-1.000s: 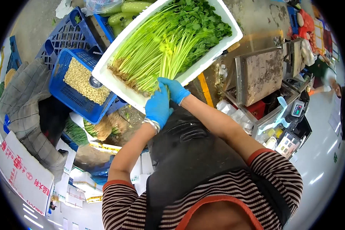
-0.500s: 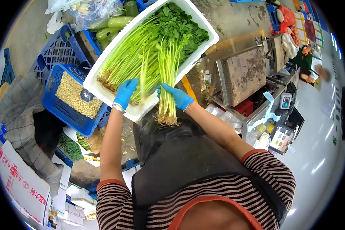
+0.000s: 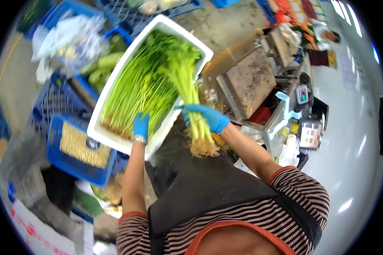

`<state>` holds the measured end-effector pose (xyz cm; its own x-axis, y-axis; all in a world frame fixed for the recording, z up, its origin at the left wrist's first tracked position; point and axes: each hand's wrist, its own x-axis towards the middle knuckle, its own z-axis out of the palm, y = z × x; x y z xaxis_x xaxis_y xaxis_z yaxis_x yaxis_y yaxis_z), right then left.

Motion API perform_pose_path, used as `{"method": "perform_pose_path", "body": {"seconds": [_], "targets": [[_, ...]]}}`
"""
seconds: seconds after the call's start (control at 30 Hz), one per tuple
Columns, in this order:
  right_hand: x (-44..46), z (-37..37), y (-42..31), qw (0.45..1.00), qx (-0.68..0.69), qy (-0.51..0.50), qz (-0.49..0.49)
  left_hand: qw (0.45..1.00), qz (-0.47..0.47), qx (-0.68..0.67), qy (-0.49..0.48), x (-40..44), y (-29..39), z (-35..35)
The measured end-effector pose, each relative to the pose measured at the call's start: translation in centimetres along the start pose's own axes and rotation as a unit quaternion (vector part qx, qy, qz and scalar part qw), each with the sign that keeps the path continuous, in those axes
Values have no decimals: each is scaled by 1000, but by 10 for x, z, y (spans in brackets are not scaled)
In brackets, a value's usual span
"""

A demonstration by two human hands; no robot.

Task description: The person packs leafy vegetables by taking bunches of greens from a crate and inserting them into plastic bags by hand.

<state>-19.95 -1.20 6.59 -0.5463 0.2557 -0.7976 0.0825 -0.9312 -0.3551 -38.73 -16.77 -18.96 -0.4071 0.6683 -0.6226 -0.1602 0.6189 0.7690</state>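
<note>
My right hand (image 3: 208,117), in a blue glove, is wrapped round a bunch of celery (image 3: 184,85) with thin stalks. Its pale, rooty ends stick out below the hand, over the dark apron, and its leafy tops lean across the box's right side. More celery (image 3: 134,91) fills the white foam box (image 3: 98,137), roots towards the lower left and leaves towards the far end. My left hand (image 3: 141,126), also gloved, is down at the stalks in the box's near part, fingers closed together against them. Its fingertips are partly hidden among the stalks.
A blue basket (image 3: 81,170) of pale kernels with a round metal piece stands left of the box. Green gourds (image 3: 107,61) and plastic bags (image 3: 70,40) lie beyond it. To the right are a metal-framed board (image 3: 252,83) and a scale display (image 3: 302,94). A person (image 3: 323,36) is farther back.
My right hand has moved slightly right and down with the celery bunch, which now tilts the other way. My left hand has moved lower in the view. The camera view has shifted.
</note>
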Motion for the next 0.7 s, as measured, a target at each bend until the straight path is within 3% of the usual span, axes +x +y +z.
{"method": "perform_pose_path", "body": {"seconds": [0.1, 0.17, 0.23, 0.27, 0.3, 0.4, 0.6, 0.7], "targets": [[-34, 16, 1, 999, 24, 2, 31, 998, 10, -43, -42, 20, -10, 9], [-60, 36, -7, 999, 41, -29, 14, 986, -14, -142, -91, 6, 31, 15], [-60, 30, -1, 1000, 1, 18, 3, 972, -108, -148, -150, -7, 83, 16], [-50, 18, 7, 1000, -2, 17, 10, 966, 19, -118, -227, 24, 33, 25], [-54, 21, 11, 999, -34, 19, -10, 924, -132, -234, -271, 15, 64, 24], [-97, 36, -11, 998, -61, 3, -30, 845, -211, -332, -362, -5, 120, 29], [-186, 56, -45, 968, -231, 51, -79, 763, -175, -390, -485, -33, 175, 38], [-191, 53, -53, 951, -283, 47, -114, 707, -69, -405, -576, -70, 224, 41]]}}
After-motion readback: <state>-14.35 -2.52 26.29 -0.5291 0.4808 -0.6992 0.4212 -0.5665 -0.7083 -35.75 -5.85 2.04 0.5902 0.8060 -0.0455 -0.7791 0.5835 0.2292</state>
